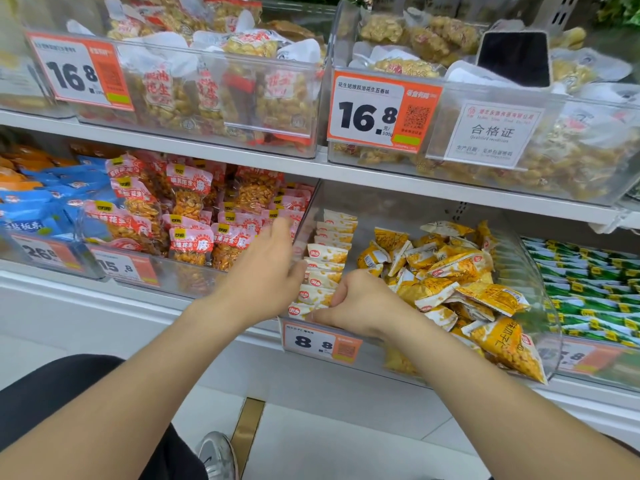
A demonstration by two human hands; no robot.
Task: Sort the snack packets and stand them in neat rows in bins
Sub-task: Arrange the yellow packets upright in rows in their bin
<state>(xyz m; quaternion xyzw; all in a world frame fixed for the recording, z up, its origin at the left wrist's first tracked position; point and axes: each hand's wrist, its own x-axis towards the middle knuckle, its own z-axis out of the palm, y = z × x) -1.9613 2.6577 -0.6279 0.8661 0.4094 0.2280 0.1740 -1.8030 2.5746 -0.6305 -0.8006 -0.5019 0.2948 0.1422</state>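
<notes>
A clear bin (540, 278) on the lower shelf holds small yellow-and-white snack packets. Along its left wall stands a neat row of packets (329, 258), front to back. A loose heap of yellow packets (450, 275) fills the rest. My left hand (266, 268) reaches to the bin's left wall with relaxed fingers touching the row's left side. My right hand (353, 299) is curled at the row's front end, fingers pinching the front packets (304, 306).
Left of this bin sit a bin of red-and-white peanut packets (194, 216) and blue packets (45, 209). Green packets (588, 282) stand in rows on the right. The upper shelf carries clear bins of peanut bags (221, 95) with price tags. A black phone (516, 57) leans there.
</notes>
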